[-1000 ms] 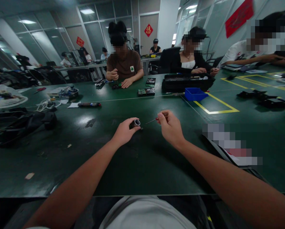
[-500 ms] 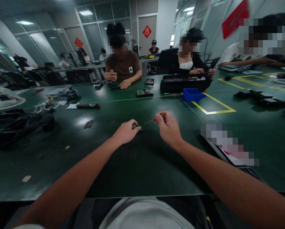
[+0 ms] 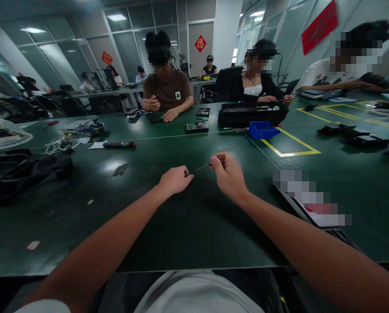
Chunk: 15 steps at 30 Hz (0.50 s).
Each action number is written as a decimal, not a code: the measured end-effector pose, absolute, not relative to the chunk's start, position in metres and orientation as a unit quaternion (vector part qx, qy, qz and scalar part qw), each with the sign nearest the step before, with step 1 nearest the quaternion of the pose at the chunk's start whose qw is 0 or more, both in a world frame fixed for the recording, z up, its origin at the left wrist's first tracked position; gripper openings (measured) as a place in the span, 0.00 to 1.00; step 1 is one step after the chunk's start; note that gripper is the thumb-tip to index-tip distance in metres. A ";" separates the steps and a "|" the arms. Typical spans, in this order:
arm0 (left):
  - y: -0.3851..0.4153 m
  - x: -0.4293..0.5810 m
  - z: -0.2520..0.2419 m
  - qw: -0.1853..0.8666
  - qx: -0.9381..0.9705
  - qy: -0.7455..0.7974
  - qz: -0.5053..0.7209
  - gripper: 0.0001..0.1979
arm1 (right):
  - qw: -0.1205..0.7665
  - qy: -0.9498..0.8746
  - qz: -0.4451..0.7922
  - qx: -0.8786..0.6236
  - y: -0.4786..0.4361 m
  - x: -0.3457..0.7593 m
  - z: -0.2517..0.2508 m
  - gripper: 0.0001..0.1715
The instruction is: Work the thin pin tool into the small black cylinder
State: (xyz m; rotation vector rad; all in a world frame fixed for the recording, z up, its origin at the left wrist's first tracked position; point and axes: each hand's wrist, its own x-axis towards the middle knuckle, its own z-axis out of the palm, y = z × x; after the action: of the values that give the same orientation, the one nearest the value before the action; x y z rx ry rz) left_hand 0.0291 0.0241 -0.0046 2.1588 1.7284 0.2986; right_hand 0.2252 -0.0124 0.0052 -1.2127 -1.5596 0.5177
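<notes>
My right hand (image 3: 228, 176) is closed around the reddish handle of a thin screwdriver (image 3: 202, 167). Its metal shaft points left and slightly down, with the tip close to my left thumb. My left hand (image 3: 175, 179) rests low over the green table (image 3: 194, 234), its fingers curled round a small dark object (image 3: 186, 174). Most of that object is hidden by the fingers, so its kind does not show. A small gap separates the two hands.
Beyond my hands lie circuit-board parts (image 3: 197, 127), a blue bin (image 3: 263, 129) and a long black casing (image 3: 253, 114). A dark cylindrical tool (image 3: 119, 144) lies left, near black parts (image 3: 31, 171). A tablet-like object (image 3: 305, 204) is right. Co-workers sit opposite.
My left hand has turned slightly, and the shiny dark object in it is now more covered by the fingers. My right hand and the screwdriver have hardly moved.
</notes>
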 end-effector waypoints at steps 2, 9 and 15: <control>0.029 0.021 -0.001 0.215 0.749 0.611 0.141 0.16 | 0.521 -0.652 0.221 -0.505 -0.012 0.225 0.005 0.14; 0.037 -0.036 0.014 0.420 0.581 0.609 0.339 0.09 | 0.516 -0.655 0.226 -0.505 -0.012 0.225 0.006 0.14; 0.025 -0.111 0.032 0.469 0.445 0.604 0.466 0.09 | 0.511 -0.657 0.215 -0.510 -0.011 0.225 0.005 0.13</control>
State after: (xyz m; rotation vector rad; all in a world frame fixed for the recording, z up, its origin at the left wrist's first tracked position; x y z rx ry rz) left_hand -0.1107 0.0250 0.0322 1.0909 1.4817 1.1420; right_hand 0.2250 -0.0110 0.0047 -1.2282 -1.5812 0.5168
